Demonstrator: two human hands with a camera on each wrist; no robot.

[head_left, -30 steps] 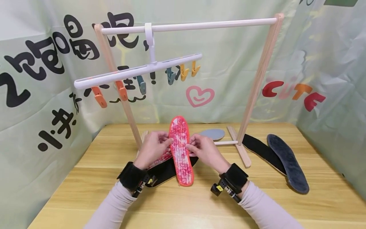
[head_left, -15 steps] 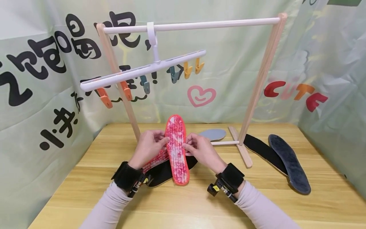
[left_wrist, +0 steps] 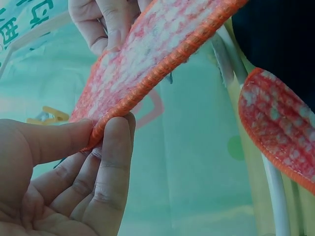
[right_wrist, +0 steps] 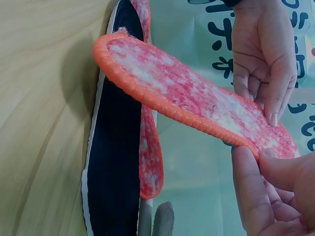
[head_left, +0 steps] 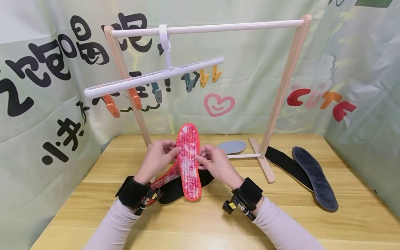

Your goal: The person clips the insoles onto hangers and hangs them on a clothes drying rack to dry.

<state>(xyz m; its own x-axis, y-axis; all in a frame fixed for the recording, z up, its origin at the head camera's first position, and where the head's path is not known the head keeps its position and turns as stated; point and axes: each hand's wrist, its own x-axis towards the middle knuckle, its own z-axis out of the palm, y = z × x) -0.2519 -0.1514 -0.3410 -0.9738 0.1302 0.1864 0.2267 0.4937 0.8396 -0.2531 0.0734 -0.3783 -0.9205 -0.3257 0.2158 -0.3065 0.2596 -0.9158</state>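
Observation:
A red-and-white fleecy insole [head_left: 189,163] with orange edging is held up over the table between both hands. My left hand [head_left: 157,156] pinches its left edge between thumb and fingers, and my right hand [head_left: 217,163] pinches the right edge. In the right wrist view the lower end of the insole [right_wrist: 167,83] hangs out over a black insole [right_wrist: 115,147]. On the table below lie that black insole and a second red-and-white insole [head_left: 167,178], both partly hidden by the held one and the left hand.
A wooden rack [head_left: 282,90] carries a white hanger [head_left: 156,77] with orange, blue and yellow clips, hanging tilted above the hands. A grey insole [head_left: 232,147] lies behind the rack's low bar. At right, a dark grey insole [head_left: 315,177] overlaps a black insole [head_left: 287,166].
Both hands have carried the held insole slightly left and up, and more of the second red-and-white insole's lower part shows. Both pinches stay the same.

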